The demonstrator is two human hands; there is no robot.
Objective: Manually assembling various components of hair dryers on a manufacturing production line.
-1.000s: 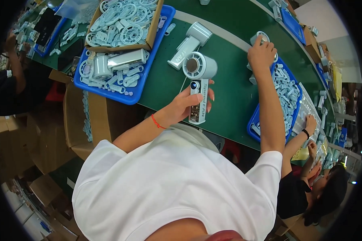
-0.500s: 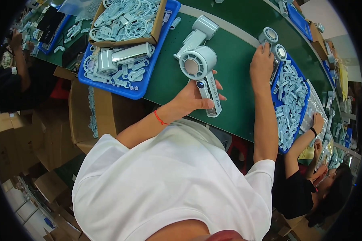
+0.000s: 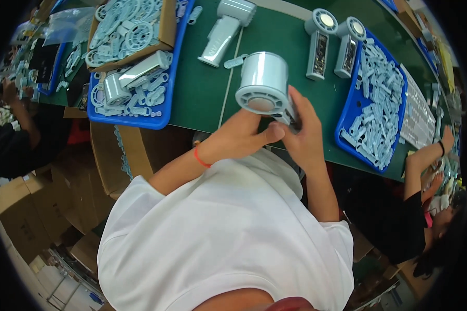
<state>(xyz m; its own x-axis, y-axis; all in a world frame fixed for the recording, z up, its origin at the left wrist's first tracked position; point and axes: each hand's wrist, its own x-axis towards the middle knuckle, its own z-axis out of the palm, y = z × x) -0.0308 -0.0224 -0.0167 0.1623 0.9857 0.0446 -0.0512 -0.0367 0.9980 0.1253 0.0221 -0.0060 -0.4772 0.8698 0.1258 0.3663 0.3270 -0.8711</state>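
Observation:
A pale grey handheld fan [image 3: 264,75] is held above the near edge of the green table, its round head upward and its grille tilted toward me. My left hand [image 3: 241,137] grips the handle from the left, thumb across it. From the other side my right hand [image 3: 307,129] closes round the same handle, most of which the fingers hide. Behind lies another handheld fan [image 3: 225,33], close to a small pale oval-ended part [image 3: 234,62]. To the right rest two fans with uncovered handles showing inner parts, one fan [image 3: 318,54] left of the other fan [image 3: 347,54].
A blue tray [image 3: 163,120] at left carries fan pieces and a cardboard box [image 3: 167,26] full of pale plastic parts. Another blue tray [image 3: 342,137] of small parts stands right. Cardboard boxes [image 3: 31,212] are at left. A co-worker's arm [image 3: 425,160] reaches in at right.
My right hand has left the fan at the right and come to the held fan's handle. The held fan has turned, its handle now mostly hidden. The view has shifted.

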